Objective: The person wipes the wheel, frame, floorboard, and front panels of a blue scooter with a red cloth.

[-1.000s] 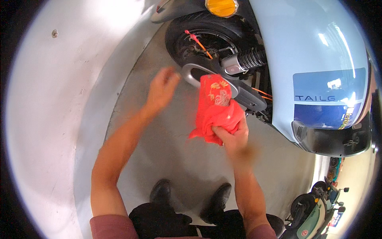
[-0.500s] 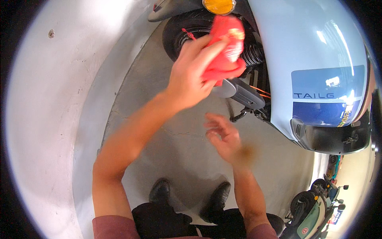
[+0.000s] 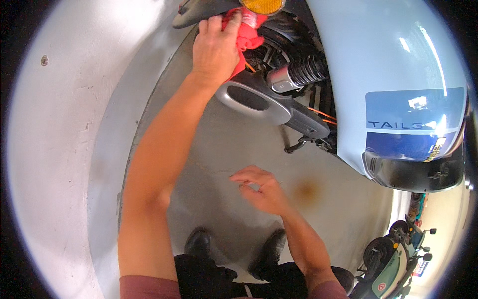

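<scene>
A crumpled red cloth (image 3: 249, 36) is gripped in my left hand (image 3: 214, 52), which reaches far up to the scooter's wheel and dark mudguard (image 3: 209, 11). The cloth lies just below a round orange reflector (image 3: 263, 4) and hides part of the wheel; whether it presses on the mudguard I cannot tell. Lower down, my right hand (image 3: 259, 187) hovers over the floor with nothing in it, its fingers loosely bent and apart from the thumb. Close to the cloth are the grey swingarm cover (image 3: 274, 112) and a black ribbed shock absorber (image 3: 306, 72).
The light blue body panel (image 3: 383, 55) of the scooter fills the upper right. A white wall (image 3: 59, 149) curves along the left. My black shoes (image 3: 198, 242) stand on the grey floor (image 3: 214, 144). At the lower right, a green scooter (image 3: 388, 269) is parked.
My left hand has carried the cloth up and left to the mudguard, uncovering the shock absorber and swingarm cover. My right hand has dropped lower and slightly left.
</scene>
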A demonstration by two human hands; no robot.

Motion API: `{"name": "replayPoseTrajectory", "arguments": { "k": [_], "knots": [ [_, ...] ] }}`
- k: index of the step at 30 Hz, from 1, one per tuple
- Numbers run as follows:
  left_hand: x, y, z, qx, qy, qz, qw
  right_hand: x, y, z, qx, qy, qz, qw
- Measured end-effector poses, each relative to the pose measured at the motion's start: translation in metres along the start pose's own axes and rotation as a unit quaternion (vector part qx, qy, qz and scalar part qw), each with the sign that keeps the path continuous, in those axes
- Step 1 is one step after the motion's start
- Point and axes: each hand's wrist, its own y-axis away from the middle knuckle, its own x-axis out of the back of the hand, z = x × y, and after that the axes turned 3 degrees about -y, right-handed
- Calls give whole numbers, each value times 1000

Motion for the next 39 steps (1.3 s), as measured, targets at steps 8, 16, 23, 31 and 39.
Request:
{"name": "replayPoseTrajectory", "arguments": {
  "k": [8,16,23,31,39],
  "knots": [
    [-22,42,-114,476,294,-151,815,3,15,-15,-31,-23,22,999],
    [35,38,-36,131,294,123,939,8,33,-7,-52,-38,41,997],
    [46,10,38,-182,124,13,975,-10,28,-4,-74,-53,7,996],
    [2,0,3,-89,-36,19,995,-21,18,-1,-80,-37,-14,996],
    [8,118,-134,293,-47,-259,919,-7,24,-1,-65,-41,16,997]
  ]
}}
